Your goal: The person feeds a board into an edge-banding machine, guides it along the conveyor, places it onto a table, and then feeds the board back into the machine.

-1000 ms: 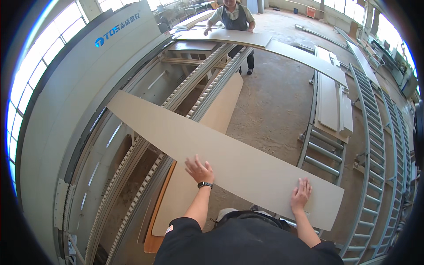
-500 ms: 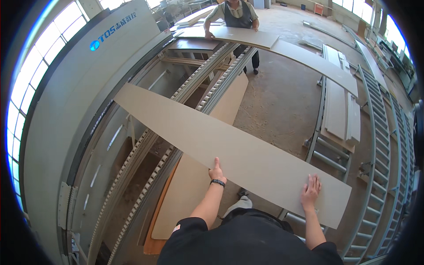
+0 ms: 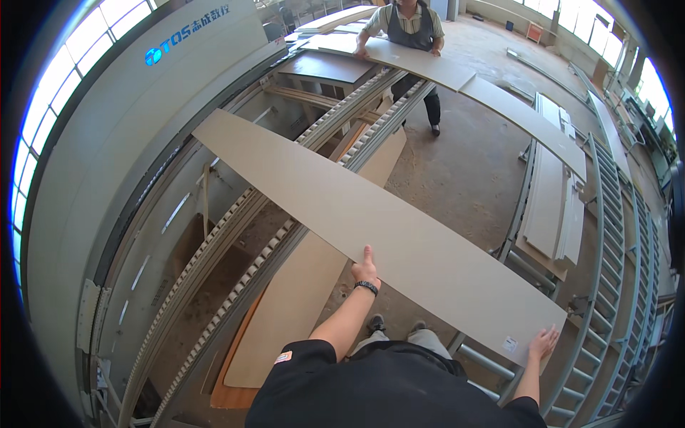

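A long beige panel (image 3: 371, 207) stretches from the machine at the far left to the near right, lying across the toothed conveyor rails. My left hand (image 3: 366, 269), with a dark band at the wrist, is closed on the panel's near edge. Its thumb lies on top, and its fingers are hidden underneath. My right hand (image 3: 544, 344) rests at the panel's right end with the fingers stretched out along the end edge. Beside that hand, a small white label (image 3: 509, 344) sits on the panel.
A large grey machine (image 3: 135, 121) fills the left. Beyond the rails (image 3: 357, 107), a co-worker (image 3: 414, 28) has both hands on another long panel (image 3: 421, 63). Stacked boards (image 3: 549, 207) and roller conveyors (image 3: 606, 264) stand at the right. More boards (image 3: 285, 307) lean below the rails.
My right hand has slid right to the panel's end, uncovering the white label. My left hand keeps its hold on the near edge. The view has shifted slightly.
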`<state>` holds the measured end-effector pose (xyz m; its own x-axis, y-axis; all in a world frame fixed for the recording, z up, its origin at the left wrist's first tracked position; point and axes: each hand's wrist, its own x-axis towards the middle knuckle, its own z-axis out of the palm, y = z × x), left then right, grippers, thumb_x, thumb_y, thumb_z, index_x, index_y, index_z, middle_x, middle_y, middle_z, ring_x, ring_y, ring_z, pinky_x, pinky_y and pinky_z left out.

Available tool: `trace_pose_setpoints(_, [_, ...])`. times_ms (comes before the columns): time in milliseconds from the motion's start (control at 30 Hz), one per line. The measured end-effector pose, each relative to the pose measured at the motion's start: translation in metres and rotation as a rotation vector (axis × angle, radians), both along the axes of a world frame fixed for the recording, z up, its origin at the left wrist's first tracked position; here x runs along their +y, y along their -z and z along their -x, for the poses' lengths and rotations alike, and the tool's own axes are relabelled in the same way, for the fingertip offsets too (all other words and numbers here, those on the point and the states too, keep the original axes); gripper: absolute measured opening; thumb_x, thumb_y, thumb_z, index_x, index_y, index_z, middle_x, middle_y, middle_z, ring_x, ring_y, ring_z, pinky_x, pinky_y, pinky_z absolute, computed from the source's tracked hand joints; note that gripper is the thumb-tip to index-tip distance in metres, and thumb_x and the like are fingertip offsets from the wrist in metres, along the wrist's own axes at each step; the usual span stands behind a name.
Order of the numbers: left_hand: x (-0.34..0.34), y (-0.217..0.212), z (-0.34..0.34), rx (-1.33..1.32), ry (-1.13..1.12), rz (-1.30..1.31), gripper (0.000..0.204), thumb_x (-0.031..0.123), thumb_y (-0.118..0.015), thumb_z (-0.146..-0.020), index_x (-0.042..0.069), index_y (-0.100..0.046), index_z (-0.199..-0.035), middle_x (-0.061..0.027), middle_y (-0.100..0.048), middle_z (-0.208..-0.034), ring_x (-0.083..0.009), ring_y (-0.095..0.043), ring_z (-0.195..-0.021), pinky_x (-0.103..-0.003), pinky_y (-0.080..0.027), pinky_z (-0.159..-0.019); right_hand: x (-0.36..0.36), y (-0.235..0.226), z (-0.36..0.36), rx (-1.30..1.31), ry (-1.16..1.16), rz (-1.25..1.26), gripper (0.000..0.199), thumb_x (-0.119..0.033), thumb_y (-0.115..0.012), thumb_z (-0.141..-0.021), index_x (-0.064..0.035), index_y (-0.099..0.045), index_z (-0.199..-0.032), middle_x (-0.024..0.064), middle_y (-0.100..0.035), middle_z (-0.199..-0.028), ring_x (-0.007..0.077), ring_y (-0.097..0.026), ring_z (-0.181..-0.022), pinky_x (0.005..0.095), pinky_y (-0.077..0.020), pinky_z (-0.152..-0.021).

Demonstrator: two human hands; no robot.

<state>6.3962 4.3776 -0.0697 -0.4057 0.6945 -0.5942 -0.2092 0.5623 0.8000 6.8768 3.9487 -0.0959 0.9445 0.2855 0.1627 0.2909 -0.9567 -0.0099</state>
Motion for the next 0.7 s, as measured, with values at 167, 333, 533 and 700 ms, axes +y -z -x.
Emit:
trace_pose_setpoints(167, [0.029, 0.021, -0.026, -0.071, -0.062, -0.126, 0.07, 0.061, -0.075, -0.085, -0.007, -0.061, -0.095, -0.0149, -0.065, -0.093, -0.0222, -0.062, -0.085, -0.033, -0.054, -0.078, -0.019, 0.014, -0.067, -0.157, 0.154, -0.017, 0.047, -0.035, -0.037, -0.104, -0.0125, -0.05, -0.144, 0.0195, -0.052, -0.146, 0.0385, -0.049, -0.135, 0.048, -0.0385, -0.11])
trace_pose_setpoints(333, [0.07, 0.017, -0.063, -0.034, -0.072, -0.151, 0.07, 0.06, -0.075, -0.085, -0.008, -0.06, -0.097, -0.0146, -0.065, -0.091, -0.0219, -0.062, -0.083, -0.032, -0.054, -0.077, -0.022, 0.029, -0.119, -0.006, 0.152, -0.106, 0.048, -0.04, -0.032, -0.105, -0.0106, -0.051, -0.137, 0.0218, -0.056, -0.137, 0.0418, -0.052, -0.126, 0.051, -0.0409, -0.104])
trace_pose_setpoints(533, [0.113, 0.021, -0.092, 0.011, -0.055, -0.187, 0.07, 0.058, -0.075, -0.086, -0.009, -0.059, -0.099, -0.0155, -0.065, -0.093, -0.0225, -0.063, -0.083, -0.034, -0.055, -0.074, 0.017, 0.026, -0.163, 0.174, 0.156, -0.171, 0.052, -0.047, -0.027, -0.105, -0.0084, -0.053, -0.129, 0.0245, -0.061, -0.125, 0.0456, -0.057, -0.115, 0.0546, -0.0439, -0.096])
trace_pose_setpoints(700, [0.142, 0.023, -0.131, -0.022, -0.047, -0.214, 0.069, 0.056, -0.075, -0.086, -0.009, -0.058, -0.1, -0.0157, -0.065, -0.095, -0.0228, -0.063, -0.083, -0.035, -0.056, -0.073, 0.056, 0.01, -0.184, 0.291, 0.139, -0.24, 0.058, -0.052, -0.023, -0.105, -0.0066, -0.055, -0.122, 0.0268, -0.065, -0.115, 0.0489, -0.061, -0.106, 0.0575, -0.0463, -0.09])
